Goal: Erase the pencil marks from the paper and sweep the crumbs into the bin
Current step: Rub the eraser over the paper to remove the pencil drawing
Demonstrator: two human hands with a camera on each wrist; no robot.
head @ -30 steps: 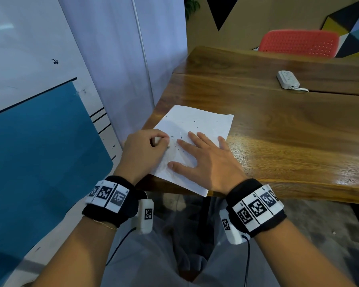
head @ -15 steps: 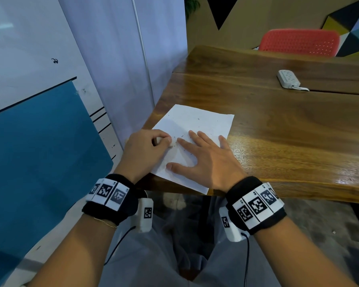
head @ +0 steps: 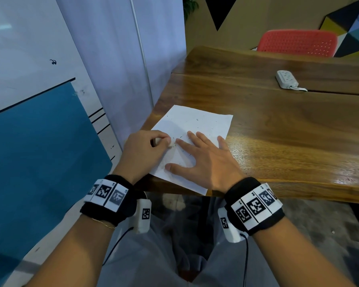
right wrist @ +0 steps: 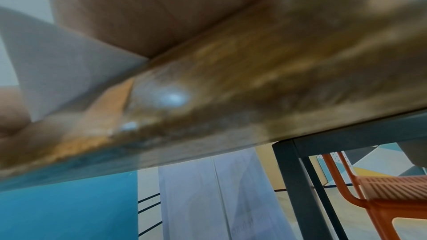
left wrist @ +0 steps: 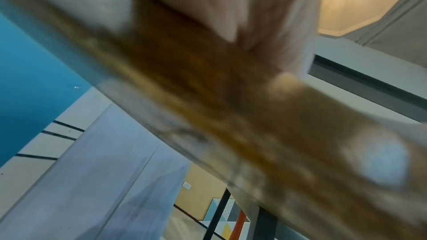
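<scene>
A white sheet of paper [head: 197,123] lies at the near left corner of the wooden table [head: 278,129], sprinkled with small dark eraser crumbs [head: 196,119]. My left hand [head: 147,150] pinches a small white eraser [head: 168,143] and holds it down on the paper's left part. My right hand [head: 203,160] lies flat on the sheet with fingers spread, pressing it to the table. Both wrist views are blurred; a paper corner [right wrist: 64,65] shows over the table edge [right wrist: 231,98]. No bin is in view.
A white power strip [head: 286,79] with its cable lies far back on the table. A red chair [head: 298,43] stands behind the table. A white and blue wall [head: 39,121] runs close on the left. My lap sits below the table's near edge.
My left hand with the eraser has shifted slightly right on the paper, toward the right hand's fingertips. The right hand has stayed flat on the sheet.
</scene>
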